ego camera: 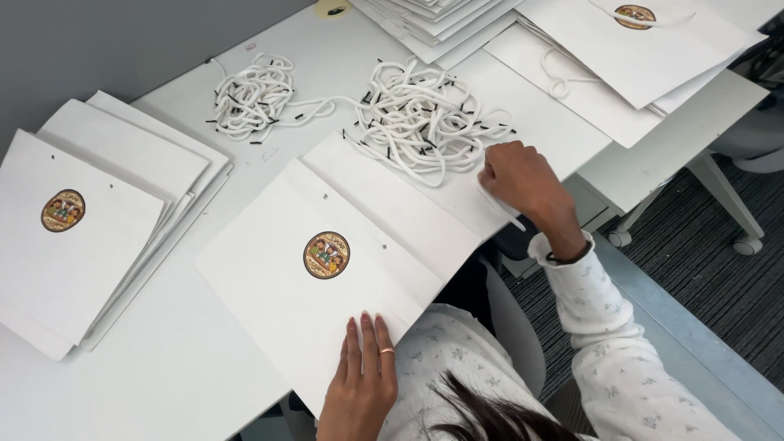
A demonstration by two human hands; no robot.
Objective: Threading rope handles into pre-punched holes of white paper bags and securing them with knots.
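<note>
While the left hand [359, 392] lies flat, fingers spread narrow, on the near edge of the flat white paper bag [343, 261], the right hand [518, 175] just beyond the bag's far corner pinches one limp, light, tangle-prone white cord [500, 204] near its end.

A white desk [204, 376] stands against a plain grey wall [98, 49] at the far left. On the right, dark grey carpet [702, 245] and a chair's castor wheel [745, 243].
</note>
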